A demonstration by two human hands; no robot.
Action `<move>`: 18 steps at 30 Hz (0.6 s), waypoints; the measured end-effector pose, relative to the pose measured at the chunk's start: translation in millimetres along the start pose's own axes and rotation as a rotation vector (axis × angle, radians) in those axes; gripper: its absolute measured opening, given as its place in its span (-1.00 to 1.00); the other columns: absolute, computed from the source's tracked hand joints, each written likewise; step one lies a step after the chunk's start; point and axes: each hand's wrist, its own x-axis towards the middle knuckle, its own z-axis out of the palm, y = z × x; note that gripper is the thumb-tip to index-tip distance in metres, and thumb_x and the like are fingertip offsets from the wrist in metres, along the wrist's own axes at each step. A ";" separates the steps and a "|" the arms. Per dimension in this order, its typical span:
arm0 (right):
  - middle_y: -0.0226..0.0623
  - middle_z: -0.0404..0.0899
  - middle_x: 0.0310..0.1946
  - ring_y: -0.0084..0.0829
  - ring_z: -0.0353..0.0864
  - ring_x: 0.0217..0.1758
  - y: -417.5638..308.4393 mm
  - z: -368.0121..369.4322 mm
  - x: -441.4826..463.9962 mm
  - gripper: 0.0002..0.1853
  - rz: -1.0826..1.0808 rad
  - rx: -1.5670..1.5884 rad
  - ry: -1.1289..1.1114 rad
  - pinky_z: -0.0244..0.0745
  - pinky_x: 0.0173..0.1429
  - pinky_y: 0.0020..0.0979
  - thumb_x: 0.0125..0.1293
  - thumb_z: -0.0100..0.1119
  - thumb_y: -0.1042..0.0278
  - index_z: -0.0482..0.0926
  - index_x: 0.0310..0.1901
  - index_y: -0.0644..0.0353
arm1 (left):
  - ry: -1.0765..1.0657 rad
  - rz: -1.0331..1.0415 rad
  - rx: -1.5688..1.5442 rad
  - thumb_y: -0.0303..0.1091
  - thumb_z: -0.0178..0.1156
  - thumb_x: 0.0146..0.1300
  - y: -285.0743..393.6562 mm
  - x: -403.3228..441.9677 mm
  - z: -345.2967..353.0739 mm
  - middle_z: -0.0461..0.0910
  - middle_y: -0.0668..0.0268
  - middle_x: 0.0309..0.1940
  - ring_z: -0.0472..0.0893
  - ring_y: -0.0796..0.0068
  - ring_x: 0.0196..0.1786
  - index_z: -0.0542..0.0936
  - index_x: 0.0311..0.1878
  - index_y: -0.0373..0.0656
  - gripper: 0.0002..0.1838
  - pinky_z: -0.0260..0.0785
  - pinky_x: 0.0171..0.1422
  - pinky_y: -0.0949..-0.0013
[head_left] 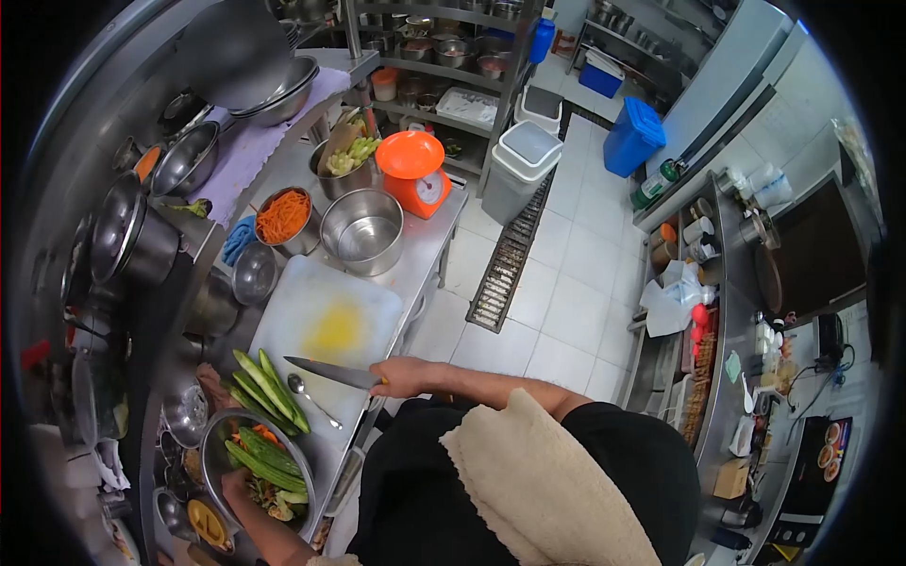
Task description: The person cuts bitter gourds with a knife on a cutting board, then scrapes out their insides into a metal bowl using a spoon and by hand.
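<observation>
My right hand [402, 376] is wrapped round the handle of a kitchen knife [332, 372], its blade pointing left over the near end of the white cutting board [283, 292]. My left hand [238, 487] reaches into a steel bowl [304, 455] at the lower left, its fingers mostly hidden. Whole cucumbers [267, 451], orange peelings and green scraps lie in that bowl. Lengthwise-cut cucumber pieces [271, 385] rest on the board's near left side, beside a metal spoon [313, 400]. A yellow stain marks the board's middle.
Beyond the board stand an empty steel pot [362, 232], a pot of shredded carrot [286, 217], a pot of cut green vegetables [347, 162] and an orange scale [413, 179]. Steel bowls [186, 158] crowd the left shelf. Bins [520, 165] and a floor drain [511, 267] lie ahead.
</observation>
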 end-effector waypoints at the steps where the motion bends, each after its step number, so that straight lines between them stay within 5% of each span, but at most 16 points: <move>1: 0.18 0.71 -0.18 0.25 0.70 -0.02 -0.9 -1.6 -2.8 -0.49 0.006 -0.005 0.006 0.55 0.08 0.12 0.51 0.25 -0.09 0.56 0.00 0.33 | 0.017 0.004 0.105 -0.35 0.40 0.23 -0.7 13.6 4.2 0.65 0.07 -0.35 0.55 0.19 -0.44 0.65 -0.21 -0.37 -0.75 0.49 -0.23 0.08; 4: 0.19 0.70 -0.19 0.26 0.70 -0.02 7.3 -3.6 -6.5 -0.49 0.006 -0.031 0.024 0.56 0.06 0.12 0.50 0.26 -0.09 0.57 0.00 0.33 | 0.016 -0.038 0.317 -0.31 0.47 0.13 -8.7 41.9 7.2 0.69 0.11 -0.31 0.63 0.18 -0.32 0.67 -0.20 -0.37 -0.69 0.55 -0.11 0.07; 9: 0.18 0.72 -0.12 0.23 0.70 -0.01 37.1 7.7 -0.6 -0.53 -0.026 0.020 0.055 0.59 0.08 0.13 0.51 0.22 -0.05 0.63 0.00 0.31 | -0.055 0.247 -0.282 -0.21 0.57 0.08 -39.4 24.9 -8.7 0.71 0.26 -0.24 0.64 0.32 -0.24 0.72 -0.08 -0.25 -0.59 0.51 -0.09 0.18; 11: 0.12 0.73 -0.25 0.12 0.72 -0.15 19.3 -10.6 -15.9 -0.54 0.089 0.137 -0.008 0.58 -0.02 0.09 0.54 0.20 -0.03 0.67 0.00 0.32 | -0.058 0.299 -0.509 -0.17 0.61 0.06 -52.3 9.0 -22.0 0.72 0.32 -0.21 0.65 0.37 -0.21 0.74 -0.04 -0.20 -0.55 0.49 -0.08 0.23; 12: 0.12 0.75 -0.26 0.09 0.74 -0.19 12.4 -16.4 -18.0 -0.54 0.183 0.238 -0.054 0.59 -0.06 0.03 0.53 0.24 0.01 0.66 0.11 0.31 | 0.087 0.310 -0.473 -0.12 0.66 0.02 -44.4 -11.0 -27.2 0.73 0.25 -0.07 0.67 0.34 -0.12 0.66 0.14 -0.24 -0.35 0.53 0.03 0.16; 13: 0.12 0.77 -0.22 0.05 0.73 -0.27 1.5 -18.1 -23.7 -0.54 0.132 0.205 0.058 0.61 -0.11 -0.05 0.51 0.29 0.08 0.63 0.21 0.30 | 0.021 0.316 -0.635 -0.14 0.70 -0.02 -1.6 -99.2 -32.1 0.71 0.21 0.00 0.68 0.32 -0.03 0.59 0.20 -0.26 -0.25 0.56 0.07 0.15; 14: 0.06 0.74 -0.34 -0.08 0.70 -0.41 -7.3 -20.8 -24.3 -0.57 0.157 0.149 0.057 0.59 -0.22 -0.12 0.51 0.31 0.12 0.62 0.18 0.30 | 0.152 0.404 -0.466 -0.20 0.71 -0.01 4.2 -107.2 -39.6 0.70 0.22 -0.04 0.67 0.33 -0.02 0.57 0.15 -0.26 -0.29 0.57 0.00 0.20; 15: -0.01 0.70 -0.41 -0.16 0.67 -0.47 -20.2 -25.2 -25.0 -0.59 0.202 0.161 0.017 0.57 -0.29 -0.16 0.52 0.31 0.11 0.61 0.15 0.30 | 0.241 0.271 -0.563 -0.24 0.74 -0.03 50.1 -192.9 -38.1 0.68 0.24 -0.12 0.67 0.35 -0.10 0.53 0.10 -0.26 -0.29 0.56 -0.07 0.25; 16: -0.08 0.67 -0.48 -0.25 0.64 -0.53 -28.0 -26.0 -25.4 -0.61 0.246 0.164 0.002 0.55 -0.36 -0.20 0.53 0.30 0.11 0.60 0.11 0.30 | 0.271 0.342 -0.385 -0.24 0.76 -0.03 31.3 -172.4 -42.9 0.66 0.25 -0.16 0.66 0.39 -0.16 0.48 0.08 -0.26 -0.26 0.56 -0.10 0.29; 18: -0.15 0.61 -0.52 -0.32 0.62 -0.55 -23.6 -19.0 -18.6 -0.63 0.245 0.174 -0.048 0.53 -0.40 -0.25 0.53 0.29 0.10 0.58 0.05 0.29 | 0.291 0.389 -0.502 -0.26 0.74 0.02 9.2 -149.5 -35.3 0.66 0.22 -0.18 0.68 0.45 -0.15 0.45 0.07 -0.30 -0.29 0.57 -0.09 0.34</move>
